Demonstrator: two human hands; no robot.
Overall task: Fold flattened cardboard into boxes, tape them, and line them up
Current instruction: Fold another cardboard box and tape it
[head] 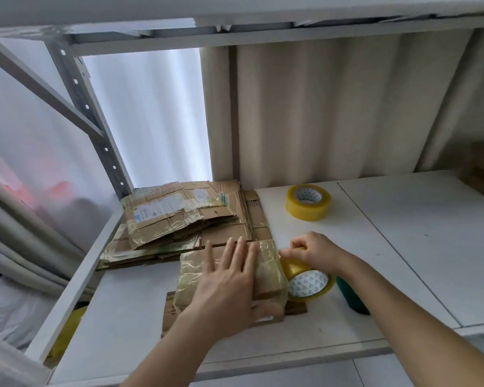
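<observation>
My left hand [229, 277] lies flat on the box [266, 275], fingers straight and slightly spread, pressing its taped top down. The box sits at the front of the white shelf [403, 247], on a flat piece of cardboard [173, 311] that sticks out beneath it toward me. My right hand [313, 248] is just right of the box, fingers curled, pinching the tape roll [305, 280] by its top edge; the roll stands on edge against the box's right side, and a yellowish strip of tape runs from it onto the box top. Just right of the roll, partly under my right forearm, I see a dark green object [351, 298]; I cannot tell what it is. Behind the box, toward the left rear corner, a pile of flattened cartons [179, 216] lies loosely stacked, with old tape and labels on them. Farther back and to the right, a second roll [308, 201] lies flat on the shelf, well apart from my hands. Pale curtains [333, 107] hang behind the shelf.
</observation>
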